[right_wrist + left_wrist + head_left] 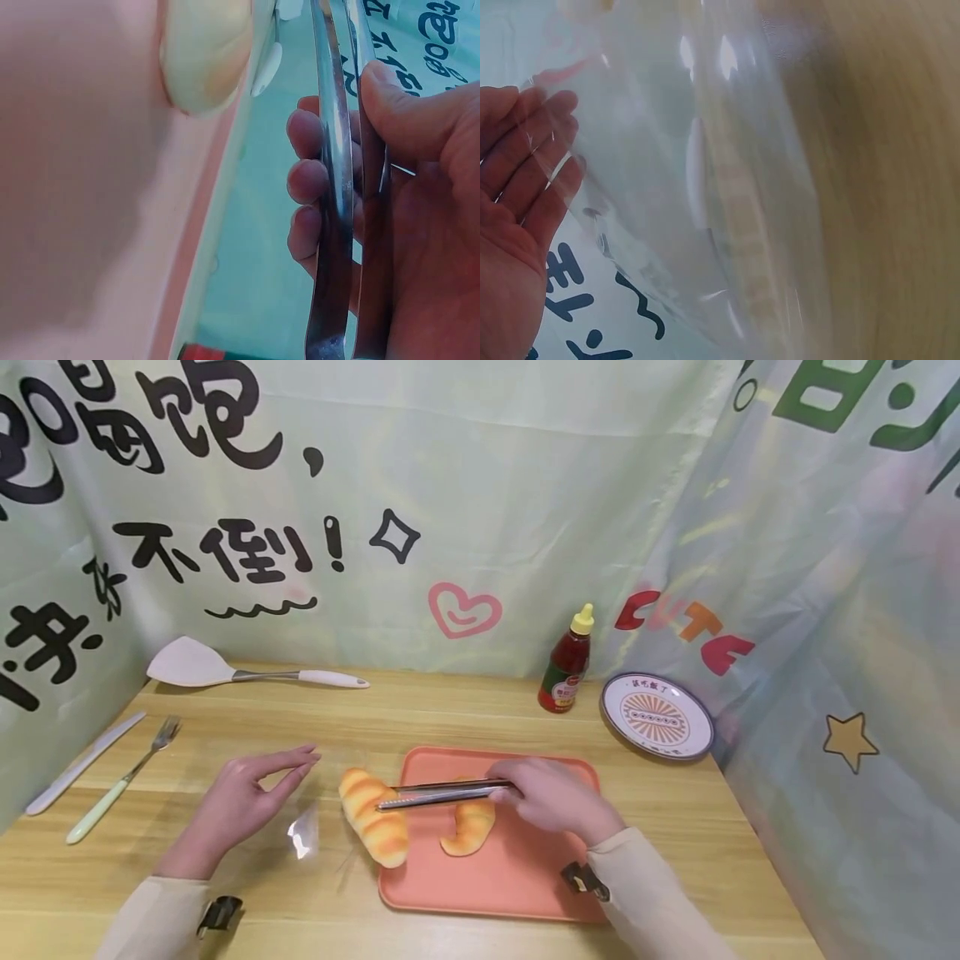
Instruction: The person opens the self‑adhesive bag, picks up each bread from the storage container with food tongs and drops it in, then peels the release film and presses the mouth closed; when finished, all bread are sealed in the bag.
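My left hand (247, 806) is at the left of the tray, holding up the edge of a clear plastic bag (757, 202) between thumb and fingers. Part of its fingers shows through the film in the left wrist view. My right hand (540, 793) grips metal tongs (335, 187) above the pink tray (517, 893). The tongs point left, and their tips are at a long striped bread roll (378, 831), which overlaps the tray's left edge near the bag. Below the tongs, a smaller curved croissant (472, 828) lies on the tray.
At the back left is a white spatula (191, 664). A knife (82, 766) and a fork (127, 777) lie at the far left. A ketchup bottle (564, 668) stands behind the tray; a patterned plate (656, 739) leans on the cloth at right.
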Demonstrator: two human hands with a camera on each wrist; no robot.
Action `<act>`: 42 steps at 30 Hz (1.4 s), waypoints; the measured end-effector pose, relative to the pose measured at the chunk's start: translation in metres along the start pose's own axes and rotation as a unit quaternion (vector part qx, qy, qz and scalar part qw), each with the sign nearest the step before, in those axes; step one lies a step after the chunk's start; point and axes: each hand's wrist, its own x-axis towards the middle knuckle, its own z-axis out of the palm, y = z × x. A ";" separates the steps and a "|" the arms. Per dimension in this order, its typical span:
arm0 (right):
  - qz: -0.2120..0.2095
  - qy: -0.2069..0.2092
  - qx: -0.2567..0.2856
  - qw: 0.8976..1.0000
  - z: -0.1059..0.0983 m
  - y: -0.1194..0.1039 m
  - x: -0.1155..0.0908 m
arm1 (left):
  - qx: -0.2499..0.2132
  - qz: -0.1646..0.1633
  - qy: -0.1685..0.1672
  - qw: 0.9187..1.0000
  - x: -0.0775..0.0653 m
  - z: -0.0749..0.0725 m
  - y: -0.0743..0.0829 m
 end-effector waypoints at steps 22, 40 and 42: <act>-0.033 -0.014 0.015 0.999 0.004 -0.018 0.027 | -0.002 0.037 0.015 0.999 0.002 0.002 0.004; -0.027 -0.029 0.005 0.999 0.007 -0.030 0.044 | -0.013 0.062 0.032 0.997 -0.002 0.005 0.001; -0.029 -0.028 -0.002 0.999 0.008 -0.031 0.046 | -0.015 0.060 0.030 0.998 -0.002 0.005 0.002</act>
